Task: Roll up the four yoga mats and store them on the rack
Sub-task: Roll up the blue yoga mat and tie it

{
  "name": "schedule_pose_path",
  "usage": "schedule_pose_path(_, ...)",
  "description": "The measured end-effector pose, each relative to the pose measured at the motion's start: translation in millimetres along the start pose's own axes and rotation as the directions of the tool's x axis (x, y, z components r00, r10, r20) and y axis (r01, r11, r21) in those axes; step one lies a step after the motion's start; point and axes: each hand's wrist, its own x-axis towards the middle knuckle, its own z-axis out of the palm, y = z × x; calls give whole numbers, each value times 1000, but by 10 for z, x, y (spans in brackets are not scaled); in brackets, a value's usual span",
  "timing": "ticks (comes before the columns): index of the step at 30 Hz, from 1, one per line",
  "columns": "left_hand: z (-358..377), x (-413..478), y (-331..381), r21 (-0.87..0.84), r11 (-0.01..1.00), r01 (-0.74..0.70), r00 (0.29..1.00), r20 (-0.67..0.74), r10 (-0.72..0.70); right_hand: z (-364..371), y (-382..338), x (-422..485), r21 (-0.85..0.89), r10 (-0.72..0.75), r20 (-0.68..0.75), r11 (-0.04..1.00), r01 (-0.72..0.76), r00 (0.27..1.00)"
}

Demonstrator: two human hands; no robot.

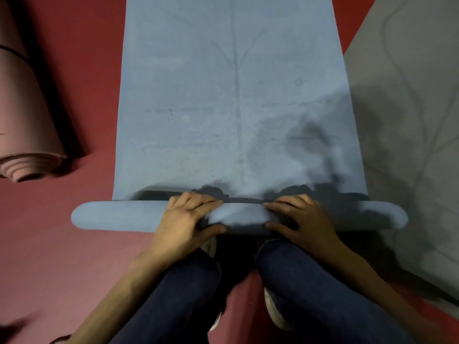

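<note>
Head view: the far end of the flat pale blue yoga mat (236, 108) is cut off by the top edge of the frame, and the middle of its rolled near end (119, 216) is covered by both hands. This roll is laid across the lower centre of the frame on the dark red floor (62, 244), just ahead of two knees (298, 281) clad in dark blue jeans. The roll is gripped by the left hand (188, 219), with fingers curled over the top and the thumb pressed on the near side. It is gripped the same way by the right hand (300, 219), set near the other. The roll's right end is dimmed by shadow.

At the upper left, a pink rolled mat (27, 120) is seen on the floor, partly cut off by the left edge. At the right, a grey mat (407, 120) is spread flat and cut off by the right edge. Whether it touches the blue one cannot be told.
</note>
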Motion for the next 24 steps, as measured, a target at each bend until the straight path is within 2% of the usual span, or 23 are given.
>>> schedule_pose_path(4,152,-161,-3,-75,997,-9,998,-61,5,143,-35,-178,-23,-68,-115,998,66,991)
schedule_pose_path(8,236,-265,-7,-147,989,21,998,-53,-29,192,-65,-323,-19,-75,-125,997,73,989)
schedule_pose_path(12,246,-298,40,-339,928,155,985,-15,-170,160,-88,-354,60,-34,-61,998,37,998)
schedule_pose_path(14,257,-327,45,-387,902,190,980,28,-195,149,-99,-383,67,-36,-29,997,38,999)
schedule_pose_path(19,241,-382,23,-378,915,140,990,55,-128,126,-96,-404,143,-3,31,990,-1,1000)
schedule_pose_path(23,179,-389,-47,-324,942,87,991,121,-50,29,-136,-296,173,40,147,983,-65,988)
schedule_pose_path(24,155,-382,-40,-329,937,114,987,148,-68,-4,-154,-255,172,73,188,979,-106,979)
